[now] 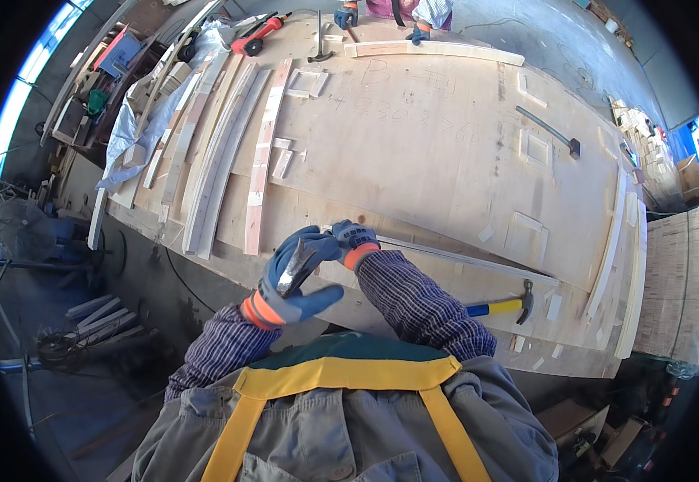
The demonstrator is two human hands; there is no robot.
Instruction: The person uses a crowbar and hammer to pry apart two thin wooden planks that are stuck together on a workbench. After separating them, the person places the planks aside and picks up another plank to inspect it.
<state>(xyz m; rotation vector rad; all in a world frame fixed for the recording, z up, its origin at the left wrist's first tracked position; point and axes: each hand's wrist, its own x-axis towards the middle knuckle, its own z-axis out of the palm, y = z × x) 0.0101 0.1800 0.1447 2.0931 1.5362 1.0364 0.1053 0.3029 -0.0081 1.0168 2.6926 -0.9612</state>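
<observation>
Silvery metal tool [296, 267] held in my left hand [271, 277]; my right hand [355, 236] curls (its grip I cannot tell) near the wooden strip [462, 258] on the counter [414, 169]. Small frames [523, 146] look assembled; loose strips [267, 153] seemingly remain.

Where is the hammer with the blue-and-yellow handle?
In the head view, the hammer lies on the near right part of the wooden worktable, just right of the person's right sleeve.

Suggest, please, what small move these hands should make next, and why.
Perhaps use the right hand to steady the long wooden strip: that hand is at the strip's visible left end, while the left hand seems occupied with a shiny grey piece.
</observation>
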